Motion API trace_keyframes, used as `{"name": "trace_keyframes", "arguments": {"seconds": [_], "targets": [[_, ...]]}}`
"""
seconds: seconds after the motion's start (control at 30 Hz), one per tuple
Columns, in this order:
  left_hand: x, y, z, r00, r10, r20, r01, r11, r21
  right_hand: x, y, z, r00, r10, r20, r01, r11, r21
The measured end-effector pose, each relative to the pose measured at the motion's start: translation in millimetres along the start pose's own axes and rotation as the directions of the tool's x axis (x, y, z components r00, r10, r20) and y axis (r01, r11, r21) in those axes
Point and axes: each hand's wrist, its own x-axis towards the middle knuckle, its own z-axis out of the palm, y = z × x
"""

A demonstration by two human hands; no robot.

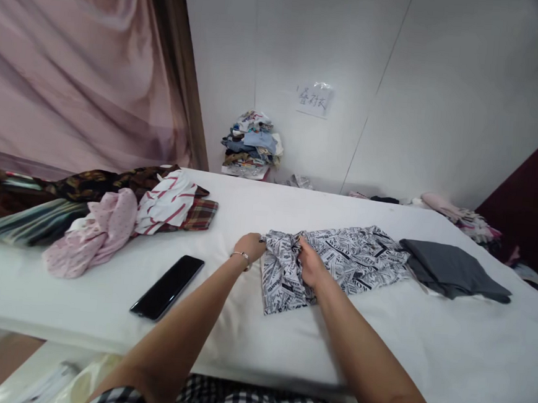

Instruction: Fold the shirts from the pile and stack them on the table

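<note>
Partly bunched garment (353, 258), black-and-white, all-over newsprint-like lettering.

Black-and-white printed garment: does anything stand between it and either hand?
Nothing visible does. The left hand is at the left edge of the printed garment, and the right hand grips its bunched fabric. The phone lies apart, left of the left forearm.
</note>
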Motion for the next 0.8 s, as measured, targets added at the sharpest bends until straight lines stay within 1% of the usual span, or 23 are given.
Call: {"name": "trace_keyframes", "arguments": {"seconds": [0.03,0.1,0.13,0.2,0.27,0.3,0.37,0.4,0.47,0.53,0.6,0.7,0.8], "targets": [[-1,8,-4.0,1.000,0.011,0.010,-0.011,0.999,-0.030,2,-1,-2,1.000,0.030,-0.001,-0.030,1.000,-0.003],[-3,28,-6.3,0.996,0.054,0.066,-0.046,0.992,-0.117,7,-1,-6,0.997,0.076,-0.034,-0.075,0.996,0.037],[-5,39,-4.6,0.990,0.092,0.108,-0.073,0.983,-0.167,8,-1,-9,0.996,0.054,-0.067,-0.050,0.997,0.061],[-10,59,2.6,0.968,0.175,0.179,-0.118,0.950,-0.290,11,1,-17,0.988,-0.034,-0.152,0.048,0.995,0.089],[-14,67,10.9,0.958,0.216,0.189,-0.131,0.914,-0.384,10,3,-31,0.954,-0.126,-0.272,0.148,0.987,0.062],[-16,65,14.5,0.963,0.209,0.170,-0.125,0.906,-0.405,8,2,-39,0.929,-0.160,-0.334,0.180,0.983,0.029],[-18,50,20.3,0.988,0.129,0.089,-0.086,0.920,-0.382,0,-1,-54,0.878,-0.203,-0.432,0.199,0.978,-0.057],[-19,38,22.9,0.997,0.070,0.044,-0.050,0.937,-0.345,-5,-3,-60,0.858,-0.220,-0.465,0.197,0.975,-0.099],[-20,14,28.3,0.998,-0.053,-0.020,0.045,0.957,-0.287,-18,-10,-64,0.838,-0.261,-0.480,0.203,0.964,-0.169],[-20,-4,34.0,0.989,-0.147,-0.020,0.137,0.955,-0.264,-28,-15,-57,0.843,-0.309,-0.441,0.231,0.947,-0.222],[-19,-13,38.5,0.981,-0.195,0.017,0.192,0.942,-0.277,-32,-15,-45,0.867,-0.346,-0.360,0.258,0.928,-0.270],[-17,-15,40.6,0.969,-0.245,0.046,0.246,0.912,-0.329,-31,-9,-26,0.894,-0.374,-0.245,0.270,0.889,-0.370],[-19,-16,39.3,0.956,-0.290,0.053,0.287,0.873,-0.394,-30,-5,-18,0.893,-0.413,-0.182,0.283,0.826,-0.487]]}}
